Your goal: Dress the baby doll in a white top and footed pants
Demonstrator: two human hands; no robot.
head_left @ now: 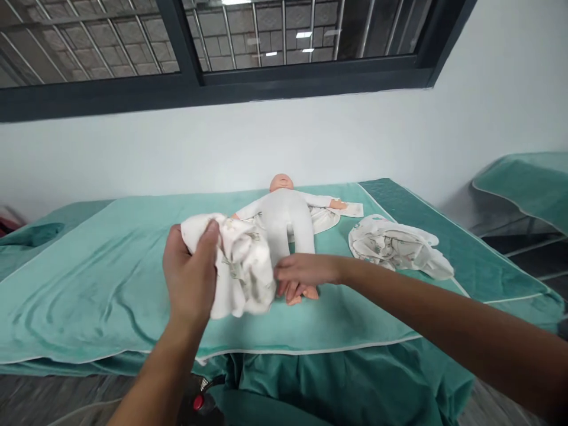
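Note:
My left hand is closed on a bunched white baby garment with a small print, thumb on top, raised above the bed. My right hand reaches across from the right, fingers apart, over the feet of a baby doll. Its fingertips are at the garment's right edge; whether they touch cloth or feet I cannot tell. The doll lies on its back, head away from me, in a white body with arms spread. Beneath its arms a white printed shirt is spread out. Part of the doll's left side is hidden behind the garment.
Another crumpled printed garment lies right of the doll. A green sheet with white piping covers the bed, which stands against a white wall below a barred window. Another green-covered surface is at far right.

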